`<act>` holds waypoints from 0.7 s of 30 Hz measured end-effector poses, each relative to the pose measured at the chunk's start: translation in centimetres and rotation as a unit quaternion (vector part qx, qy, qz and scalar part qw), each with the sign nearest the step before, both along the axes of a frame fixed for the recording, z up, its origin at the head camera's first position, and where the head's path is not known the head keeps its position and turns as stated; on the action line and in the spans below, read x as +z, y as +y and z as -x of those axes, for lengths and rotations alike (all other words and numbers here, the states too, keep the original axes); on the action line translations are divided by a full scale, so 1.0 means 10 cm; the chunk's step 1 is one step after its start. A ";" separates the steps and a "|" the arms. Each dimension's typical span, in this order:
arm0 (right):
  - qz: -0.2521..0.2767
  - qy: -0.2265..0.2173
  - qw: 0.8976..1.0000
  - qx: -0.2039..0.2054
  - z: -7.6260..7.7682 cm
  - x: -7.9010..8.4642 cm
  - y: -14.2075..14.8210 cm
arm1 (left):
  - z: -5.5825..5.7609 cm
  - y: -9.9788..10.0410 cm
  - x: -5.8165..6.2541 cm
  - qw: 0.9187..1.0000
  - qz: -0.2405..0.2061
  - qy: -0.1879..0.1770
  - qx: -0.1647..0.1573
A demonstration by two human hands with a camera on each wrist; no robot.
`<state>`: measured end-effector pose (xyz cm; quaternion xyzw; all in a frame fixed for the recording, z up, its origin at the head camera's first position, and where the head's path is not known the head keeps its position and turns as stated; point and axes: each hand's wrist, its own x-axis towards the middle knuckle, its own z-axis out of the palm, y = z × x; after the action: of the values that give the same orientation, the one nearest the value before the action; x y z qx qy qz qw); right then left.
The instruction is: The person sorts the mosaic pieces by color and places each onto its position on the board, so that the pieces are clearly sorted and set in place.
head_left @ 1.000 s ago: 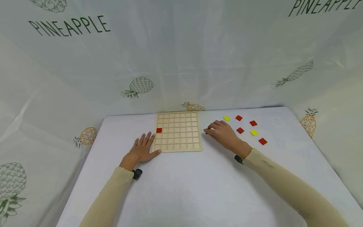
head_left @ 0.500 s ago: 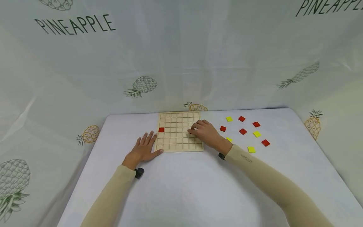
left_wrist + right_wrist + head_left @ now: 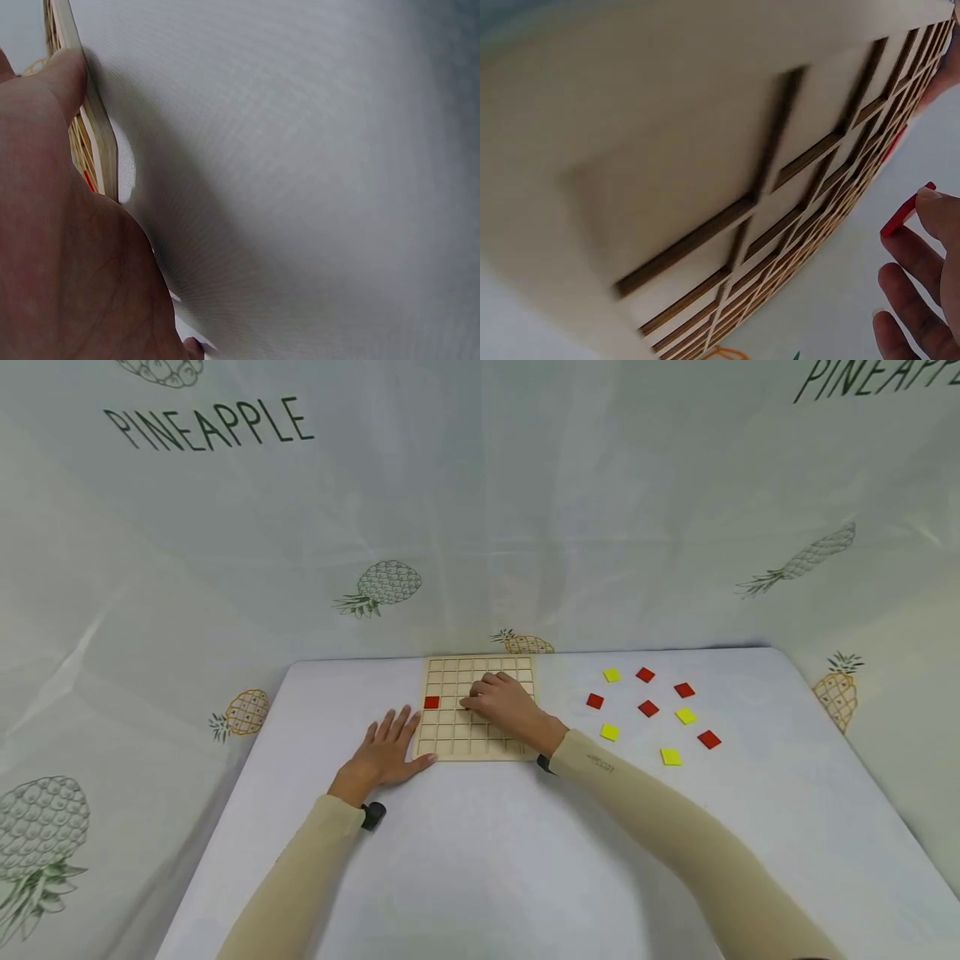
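A light wooden grid board [image 3: 457, 747] lies on the white table, a red square tile [image 3: 432, 702] in one cell of its left column. My left hand [image 3: 384, 753] lies flat with fingers spread against the board's left edge. In the left wrist view its thumb touches the board's rim [image 3: 105, 150]. Over the middle-left of the board, my right hand [image 3: 504, 703] pinches another red tile [image 3: 901, 216] between thumb and index finger, the tile tilted above the grid in the right wrist view. From the head, the fingers mostly hide this tile.
To the right of the board, several red tiles [image 3: 648, 708] and yellow tiles [image 3: 671, 757] lie scattered on the table [image 3: 480, 860]. A white curtain [image 3: 480, 510] with printed pineapples hangs behind and at both sides.
My right hand has moved left from the board's right side to above its middle-left, carrying the red tile. My left hand stays at the board's edge. The head view has shifted slightly.
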<state>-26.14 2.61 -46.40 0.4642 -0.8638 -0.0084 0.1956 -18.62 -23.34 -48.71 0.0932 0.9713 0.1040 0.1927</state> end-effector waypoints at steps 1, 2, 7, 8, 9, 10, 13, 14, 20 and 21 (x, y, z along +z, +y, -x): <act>-0.003 -0.010 1.000 -0.004 0.01 0.01 -0.04 | -0.01 0.01 0.01 1.000 0.000 -0.001 0.001; -0.004 -0.023 1.000 -0.008 0.02 0.02 -0.08 | -0.01 0.01 0.03 1.000 0.002 -0.003 0.001; -0.008 -0.082 0.996 -0.029 0.08 0.04 -0.25 | -0.01 0.02 0.04 1.000 0.003 -0.002 0.002; -0.010 -0.088 0.995 -0.033 0.09 0.04 -0.27 | -0.01 0.01 0.02 1.000 0.003 -0.003 0.003; -0.011 -0.094 0.995 -0.037 0.11 0.04 -0.30 | 0.00 0.01 0.00 1.000 0.003 -0.002 0.003; -0.012 -0.100 0.994 -0.040 0.12 0.04 -0.32 | 0.01 0.00 -0.03 1.000 0.005 0.000 0.004; -0.017 -0.114 0.992 -0.048 0.16 0.01 -0.38 | 0.03 -0.01 -0.07 1.000 0.006 0.001 0.004; -0.020 -0.120 0.991 -0.052 0.18 0.00 -0.40 | 0.04 -0.02 -0.10 1.000 0.004 0.004 0.003; -0.030 -0.136 0.988 -0.063 0.23 -0.03 -0.50 | 0.05 -0.04 -0.12 1.000 0.004 0.008 0.000; -0.029 -0.137 0.988 -0.063 0.23 -0.03 -0.52 | 0.05 -0.04 -0.12 1.000 0.004 0.008 0.000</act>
<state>-28.44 -2.61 -46.70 0.4114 -0.9093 0.0179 0.0610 -19.10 -23.73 -49.88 0.0934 0.9732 0.0995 0.1852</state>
